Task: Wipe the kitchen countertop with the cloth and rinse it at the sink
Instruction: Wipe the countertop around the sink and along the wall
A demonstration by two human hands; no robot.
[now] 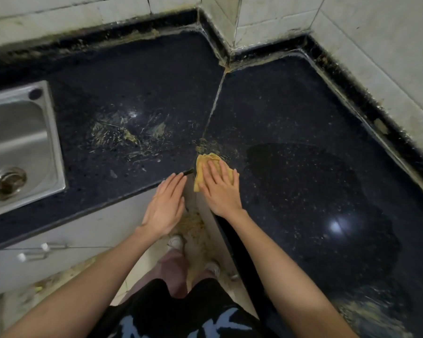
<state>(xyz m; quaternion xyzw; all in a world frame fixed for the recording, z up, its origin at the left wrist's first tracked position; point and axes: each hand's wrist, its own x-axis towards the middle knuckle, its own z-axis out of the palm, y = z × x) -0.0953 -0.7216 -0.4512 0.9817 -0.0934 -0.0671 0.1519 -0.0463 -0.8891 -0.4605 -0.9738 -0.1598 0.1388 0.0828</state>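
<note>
The right hand (220,189) presses flat, fingers spread, on the yellow cloth (206,170) at the inner corner of the dark surface (303,132); the left hand (165,206) hovers open and empty beside it. Firm, overlapping strokes should gather the wet crumb smear (127,135) toward the sink (22,147), keeping debris off the floor.

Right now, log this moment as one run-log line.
stage: wiping | right hand: flat on cloth | left hand: free, at countertop edge | sink: unused

A crumpled yellow cloth (211,170) lies flat at the inner corner of the speckled black stone countertop (303,132). The stainless steel sink (17,147) sits well left of the cloth, set into that countertop.
</note>
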